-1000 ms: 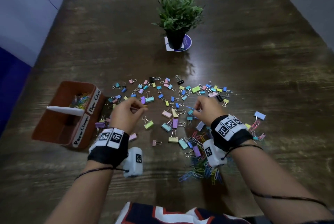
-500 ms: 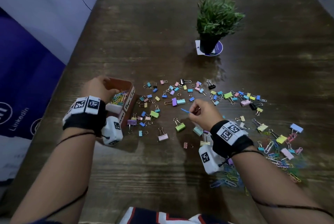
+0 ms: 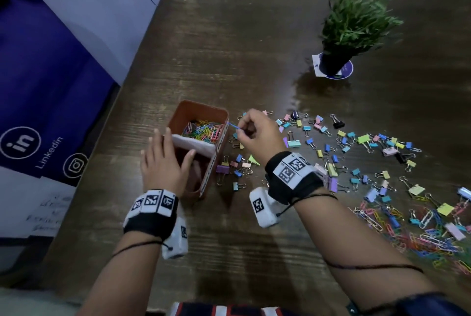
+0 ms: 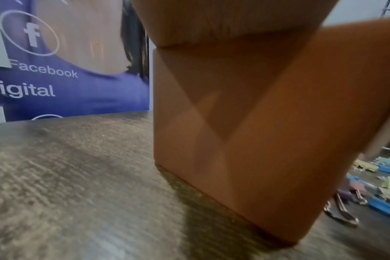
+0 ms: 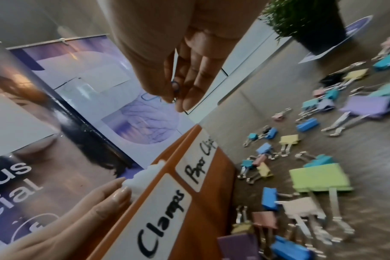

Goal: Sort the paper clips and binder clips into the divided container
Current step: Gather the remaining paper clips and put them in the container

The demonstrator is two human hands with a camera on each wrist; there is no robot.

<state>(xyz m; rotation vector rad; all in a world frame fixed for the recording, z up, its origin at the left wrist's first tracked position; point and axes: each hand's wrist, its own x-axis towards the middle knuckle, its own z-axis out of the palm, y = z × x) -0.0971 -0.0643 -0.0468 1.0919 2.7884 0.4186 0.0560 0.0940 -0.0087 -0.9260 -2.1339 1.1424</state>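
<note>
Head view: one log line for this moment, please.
right hand: pinches blue paper clip at container rim | left hand: steadies container | binder clips: unsorted

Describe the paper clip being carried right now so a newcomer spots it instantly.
Start at the orange divided container on the dark wooden table. Beside its right rim, the right hand pinches a thin blue paper clip: the only clip off the table.
</note>
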